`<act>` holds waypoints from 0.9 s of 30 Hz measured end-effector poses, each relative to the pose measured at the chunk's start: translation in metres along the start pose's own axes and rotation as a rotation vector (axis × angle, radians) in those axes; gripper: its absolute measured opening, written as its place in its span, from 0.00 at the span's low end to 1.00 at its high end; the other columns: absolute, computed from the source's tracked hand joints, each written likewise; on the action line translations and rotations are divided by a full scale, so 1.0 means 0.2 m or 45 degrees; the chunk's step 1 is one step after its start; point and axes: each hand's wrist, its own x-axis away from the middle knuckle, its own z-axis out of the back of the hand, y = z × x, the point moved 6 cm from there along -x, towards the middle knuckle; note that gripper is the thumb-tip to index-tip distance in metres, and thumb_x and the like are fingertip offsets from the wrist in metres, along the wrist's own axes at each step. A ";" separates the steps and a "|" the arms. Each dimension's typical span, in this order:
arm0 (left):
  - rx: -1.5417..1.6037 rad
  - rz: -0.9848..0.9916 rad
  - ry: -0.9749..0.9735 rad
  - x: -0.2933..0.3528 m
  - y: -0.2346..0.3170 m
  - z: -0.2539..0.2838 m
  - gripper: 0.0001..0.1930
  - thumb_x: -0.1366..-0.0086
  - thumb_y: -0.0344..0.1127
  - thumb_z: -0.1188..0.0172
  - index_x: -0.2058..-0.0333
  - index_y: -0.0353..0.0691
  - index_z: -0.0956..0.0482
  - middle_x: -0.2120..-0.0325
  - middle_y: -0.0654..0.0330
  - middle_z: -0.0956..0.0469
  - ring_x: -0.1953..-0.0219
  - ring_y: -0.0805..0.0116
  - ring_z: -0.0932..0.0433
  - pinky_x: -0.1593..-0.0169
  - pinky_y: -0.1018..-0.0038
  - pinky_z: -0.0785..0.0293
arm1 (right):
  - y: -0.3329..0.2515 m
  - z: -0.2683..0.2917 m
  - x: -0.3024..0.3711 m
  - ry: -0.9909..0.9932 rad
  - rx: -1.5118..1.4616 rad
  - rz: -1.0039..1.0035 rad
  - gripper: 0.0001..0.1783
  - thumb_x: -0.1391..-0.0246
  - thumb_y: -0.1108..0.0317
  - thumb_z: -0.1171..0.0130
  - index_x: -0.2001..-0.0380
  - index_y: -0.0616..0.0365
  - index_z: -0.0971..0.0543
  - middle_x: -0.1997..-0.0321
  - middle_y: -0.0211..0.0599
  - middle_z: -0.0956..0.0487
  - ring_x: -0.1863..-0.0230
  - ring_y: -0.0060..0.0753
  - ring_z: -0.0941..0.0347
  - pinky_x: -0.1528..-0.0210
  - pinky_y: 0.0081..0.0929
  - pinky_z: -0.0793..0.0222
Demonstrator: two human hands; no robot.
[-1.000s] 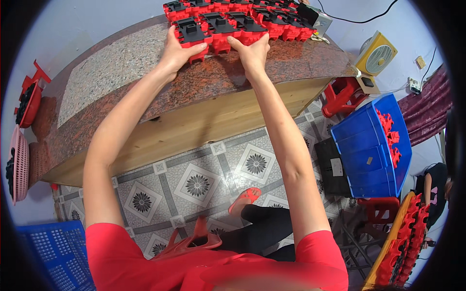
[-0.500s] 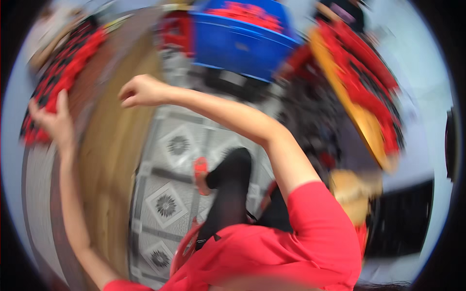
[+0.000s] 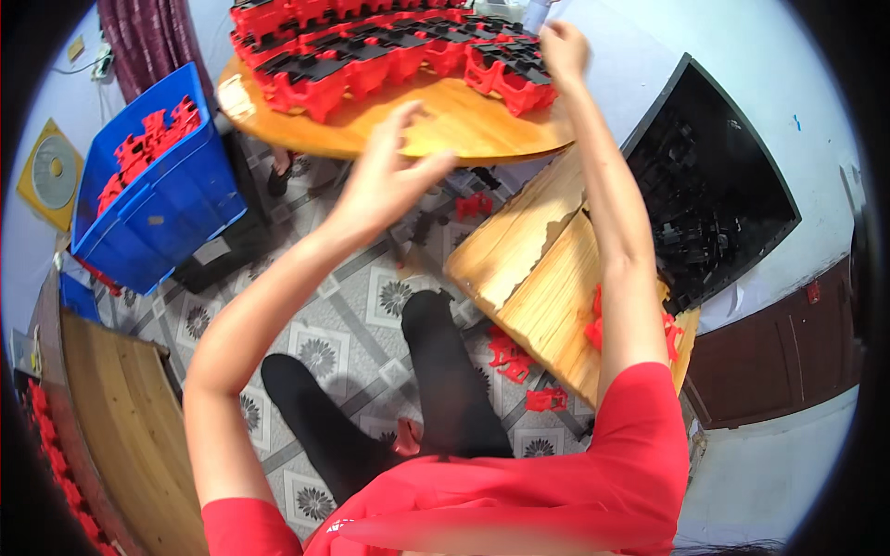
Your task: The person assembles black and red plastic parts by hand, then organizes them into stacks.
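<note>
Hands reach toward red-and-black plastic parts (image 3: 389,51) on a round wooden table (image 3: 464,125).
Right hand (image 3: 563,48) touches a part, grip unclear; left hand (image 3: 389,176) hovers, fingers spread, near the table's edge.

Red short-sleeved top, plain, no print or logo that I can spot, filling the 6 o'clock edge. Sleeves end high on the upper arms, so both forearms are bare all the way out. Left hand (image 3: 385,181) up around 11 o'clock and right hand (image 3: 564,48) up at 12 o'clock, both bare: no gloves, no watch, no rings or bands visible. Legs are in plain black trousers, near centre.
</note>
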 end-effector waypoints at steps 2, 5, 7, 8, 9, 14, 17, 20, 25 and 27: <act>-0.197 -0.055 -0.044 -0.27 -0.09 -0.31 0.54 0.46 0.51 0.29 0.32 0.32 0.53 0.37 0.32 0.48 0.32 0.42 0.46 0.34 0.55 0.42 | 0.52 0.23 -0.09 0.097 0.013 -0.346 0.28 0.54 0.52 0.36 0.53 0.60 0.21 0.65 0.46 0.18 0.64 0.42 0.22 0.56 0.35 0.27; -0.206 0.006 0.114 -0.62 -0.24 -0.54 0.65 0.54 0.54 0.24 0.31 0.35 0.62 0.35 0.31 0.55 0.31 0.36 0.53 0.31 0.52 0.50 | 0.86 0.11 -0.08 -0.069 -0.257 -0.802 0.38 0.56 0.45 0.31 0.46 0.58 0.24 0.57 0.49 0.21 0.55 0.41 0.25 0.54 0.39 0.29; -0.101 0.262 0.310 -0.76 -0.34 -0.61 0.73 0.61 0.53 0.20 0.30 0.43 0.72 0.33 0.31 0.64 0.32 0.31 0.54 0.32 0.50 0.49 | 0.96 -0.01 -0.03 -0.143 -0.451 -1.035 0.41 0.57 0.42 0.30 0.45 0.57 0.25 0.54 0.51 0.23 0.52 0.42 0.27 0.52 0.43 0.30; -0.098 0.262 0.306 -0.83 -0.33 -0.68 0.73 0.61 0.53 0.20 0.30 0.43 0.72 0.33 0.31 0.64 0.32 0.31 0.54 0.32 0.50 0.49 | 1.02 -0.05 -0.03 -0.233 -0.577 -1.119 0.39 0.58 0.39 0.31 0.49 0.55 0.24 0.52 0.50 0.25 0.50 0.42 0.29 0.52 0.45 0.31; -0.112 0.288 0.338 -0.88 -0.33 -0.75 0.75 0.63 0.55 0.20 0.30 0.45 0.73 0.33 0.32 0.64 0.32 0.31 0.54 0.32 0.51 0.49 | 1.06 -0.07 -0.02 -0.324 -0.702 -1.202 0.38 0.59 0.37 0.31 0.52 0.53 0.24 0.49 0.50 0.27 0.48 0.42 0.31 0.52 0.46 0.31; -0.095 0.400 0.429 -0.97 -0.38 -0.77 0.75 0.67 0.50 0.17 0.31 0.49 0.70 0.32 0.34 0.64 0.34 0.34 0.52 0.34 0.51 0.45 | 0.91 -0.14 0.05 -0.454 -0.782 -1.058 0.22 0.56 0.49 0.30 0.62 0.47 0.23 0.66 0.29 0.20 0.68 0.31 0.23 0.63 0.39 0.25; -0.056 0.327 0.453 -0.85 -0.35 -0.71 0.72 0.67 0.47 0.17 0.32 0.48 0.66 0.33 0.35 0.61 0.34 0.35 0.51 0.34 0.51 0.46 | 0.79 -0.06 0.16 -0.399 -0.851 -1.024 0.19 0.55 0.55 0.30 0.62 0.51 0.23 0.68 0.29 0.22 0.71 0.29 0.23 0.75 0.28 0.27; -0.232 0.091 0.612 -0.66 -0.21 -0.53 0.70 0.67 0.44 0.17 0.33 0.44 0.64 0.35 0.36 0.56 0.36 0.37 0.48 0.34 0.50 0.48 | 0.53 0.00 0.23 -0.388 -0.958 -0.812 0.19 0.55 0.56 0.29 0.64 0.54 0.23 0.67 0.28 0.22 0.74 0.20 0.26 0.80 0.18 0.34; -0.390 -0.215 0.893 -0.27 0.23 0.16 0.74 0.70 0.44 0.16 0.33 0.44 0.68 0.36 0.28 0.63 0.36 0.27 0.55 0.35 0.43 0.47 | -0.40 -0.11 0.17 -0.540 -1.318 -0.547 0.23 0.45 0.58 0.37 0.51 0.61 0.22 0.52 0.39 0.20 0.58 0.33 0.19 0.60 0.31 0.19; -0.307 -0.186 0.792 -0.04 0.41 0.51 0.76 0.68 0.44 0.18 0.33 0.41 0.73 0.37 0.22 0.73 0.34 0.22 0.65 0.36 0.37 0.51 | -0.85 -0.27 0.21 -0.714 -1.583 -0.475 0.21 0.42 0.62 0.40 0.50 0.64 0.23 0.51 0.43 0.20 0.56 0.39 0.19 0.53 0.37 0.19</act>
